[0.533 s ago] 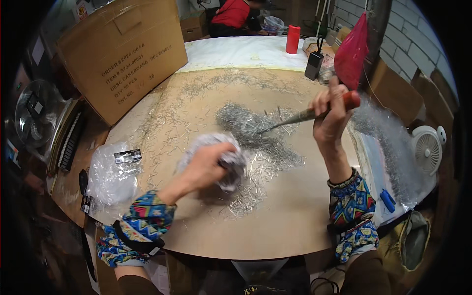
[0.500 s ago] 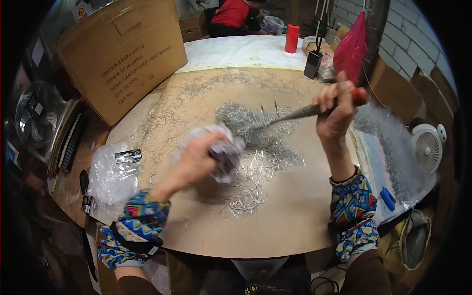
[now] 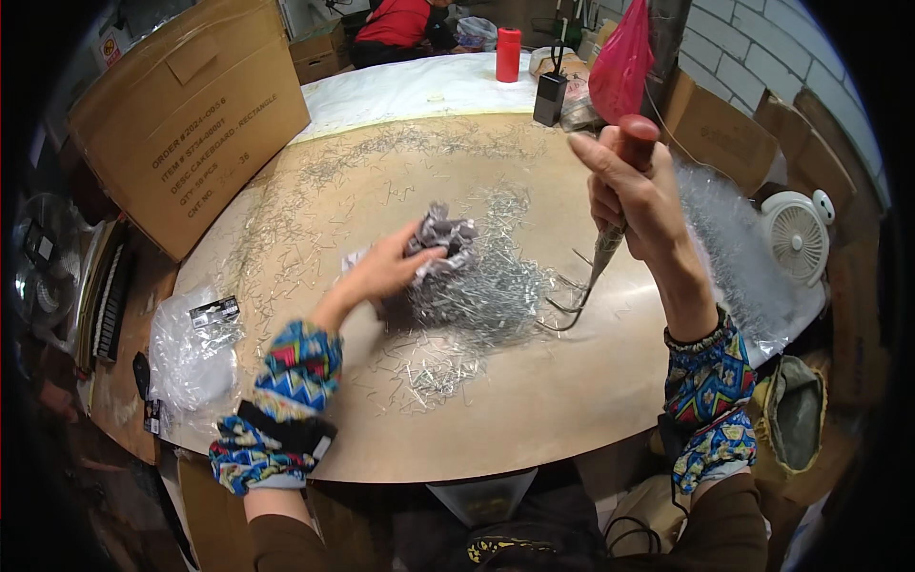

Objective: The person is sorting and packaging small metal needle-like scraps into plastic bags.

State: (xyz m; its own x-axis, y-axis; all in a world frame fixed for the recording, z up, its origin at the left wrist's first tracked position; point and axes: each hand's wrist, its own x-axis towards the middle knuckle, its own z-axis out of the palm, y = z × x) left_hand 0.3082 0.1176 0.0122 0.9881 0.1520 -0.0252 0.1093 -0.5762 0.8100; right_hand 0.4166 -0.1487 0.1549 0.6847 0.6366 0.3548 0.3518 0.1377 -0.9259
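A pile of small bent metal wire pieces [image 3: 510, 291] lies in the middle of the wooden tabletop [image 3: 572, 410]. My left hand [image 3: 381, 269] is closed around a crumpled grey cloth [image 3: 444, 234], pressed against the pile's left side. In my right hand [image 3: 643, 195] is a hand rake [image 3: 606, 250], gripped by its red-ended handle. It stands nearly upright, and its curved tines point down at the pile's right edge. A smaller heap of wire pieces [image 3: 440, 377] sits nearer to me.
Loose wire pieces are strewn along the left and far tabletop. A large cardboard box [image 3: 205, 124] stands at the far left, above a clear plastic bag [image 3: 195, 348]. A red bottle [image 3: 508, 55], a black holder [image 3: 550, 98] and a white fan [image 3: 795, 238] are around the edges. Someone in red [image 3: 396, 24] is beyond.
The view has turned to the right. My right hand has tipped the rake from nearly level to nearly upright. The cloth in my left hand has moved against the wire pile, which has changed shape.
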